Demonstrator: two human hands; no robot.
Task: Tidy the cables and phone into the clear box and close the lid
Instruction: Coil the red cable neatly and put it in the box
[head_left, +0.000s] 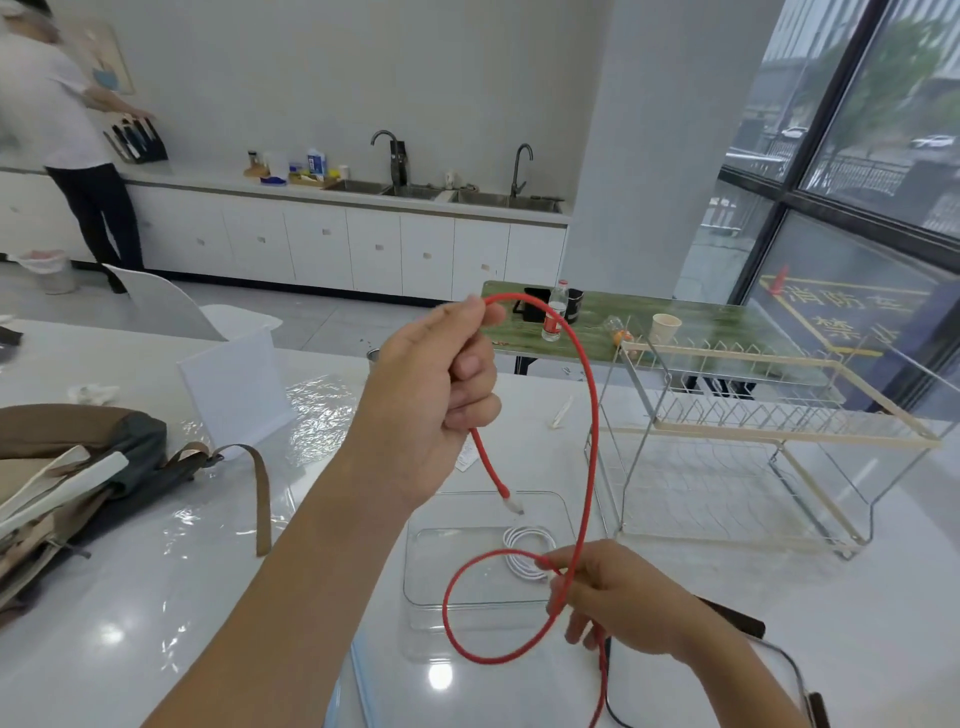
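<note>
Left hand (431, 384) — right hand (613, 592) — loop red cable (587, 395) above clear box (415, 551).

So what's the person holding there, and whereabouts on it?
A red cable, held by both hands: the left hand pinches it near the plug end, and the right hand grips where the loop crosses itself.

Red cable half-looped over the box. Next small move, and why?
Probably bring the left hand down toward the right hand to fold the raised arc into a second loop. The red cable has one loop pinched at the right hand, the rest high in the air; the clear box below is open and holds a coiled white cable.
</note>
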